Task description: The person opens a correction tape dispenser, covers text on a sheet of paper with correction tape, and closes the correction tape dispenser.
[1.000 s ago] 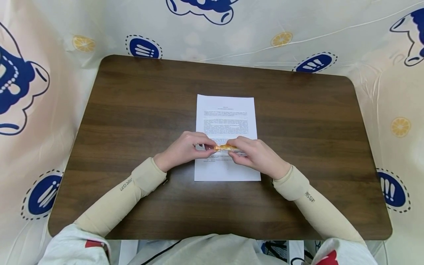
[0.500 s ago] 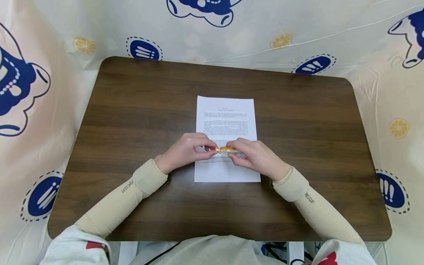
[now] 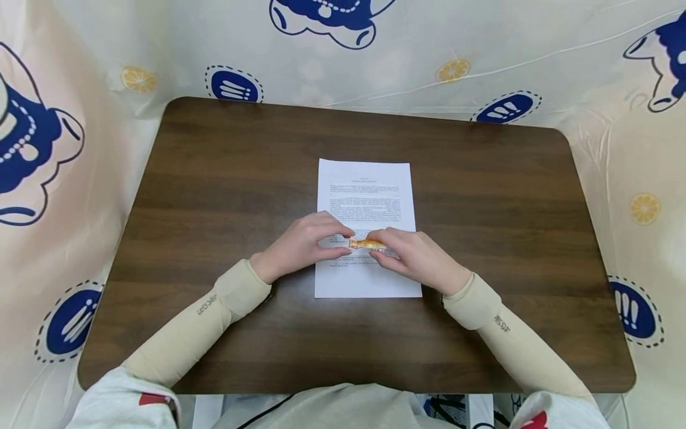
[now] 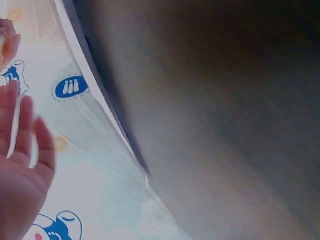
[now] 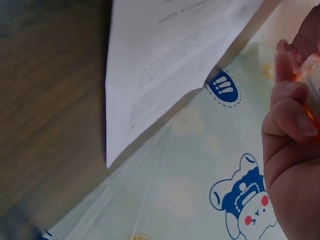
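A small translucent orange object with a clear part (image 3: 364, 244) lies crosswise above the sheet of paper (image 3: 370, 280); its exact kind is hidden by the fingers. My right hand (image 3: 415, 253) pinches its right part between thumb and fingers, and the right wrist view shows the orange object (image 5: 311, 102) at that hand (image 5: 295, 145). Around its left end, my left hand (image 3: 311, 238) has thumb and index finger spread apart, not gripping it. In the left wrist view the left hand's (image 4: 25, 165) fingers extend fairly straight.
The printed sheet lies upright on a dark brown wooden table (image 3: 241, 179), in its middle. A pale curtain (image 3: 375, 71) with blue cartoon figures and orange slices surrounds the table on the far side and both flanks.
My left thumb and index finger have parted from the orange object's left end, which they were pinching. The right hand keeps its hold. The whole head view has shifted slightly downward.
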The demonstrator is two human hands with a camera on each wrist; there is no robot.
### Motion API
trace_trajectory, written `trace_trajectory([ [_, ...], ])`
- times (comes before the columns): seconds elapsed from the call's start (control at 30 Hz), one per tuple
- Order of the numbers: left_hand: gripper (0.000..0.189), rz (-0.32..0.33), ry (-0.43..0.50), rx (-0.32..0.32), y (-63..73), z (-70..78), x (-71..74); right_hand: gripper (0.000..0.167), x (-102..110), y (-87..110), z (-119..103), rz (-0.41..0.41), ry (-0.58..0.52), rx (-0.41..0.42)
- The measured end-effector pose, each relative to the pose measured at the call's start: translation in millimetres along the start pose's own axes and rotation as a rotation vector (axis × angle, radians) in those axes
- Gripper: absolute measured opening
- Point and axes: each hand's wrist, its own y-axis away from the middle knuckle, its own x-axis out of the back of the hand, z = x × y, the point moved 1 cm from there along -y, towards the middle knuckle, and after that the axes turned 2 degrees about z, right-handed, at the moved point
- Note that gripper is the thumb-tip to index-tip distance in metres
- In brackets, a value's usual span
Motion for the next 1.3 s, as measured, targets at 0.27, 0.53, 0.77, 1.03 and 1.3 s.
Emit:
trace_trajectory([
  [0.27,0.098,-0.315,-0.318,0.407,10.8,-20.3,10.5,0.034,0,10.2,9,0.015,0.047,-0.069],
  [0.53,0.112,-0.464,-0.433,0.505,13.5,-24.8,18.9,0.038,7,17.9,21,-0.031,0.156,-0.130],
  [0.77,0.109,-0.498,-0.456,0.491,10.5,-24.5,23.8,0.045,45,29.1,60,-0.039,0.176,-0.309],
  [1.03,0.107,-0.484,-0.480,0.474,10.3,-24.4,29.0,0.056,116,43.7,155,-0.114,0.218,-0.605],
  [1.3,0.107,-0.483,-0.495,0.458,14.1,-22.9,24.9,0.065,154,62.9,224,-0.127,0.207,-0.846],
])
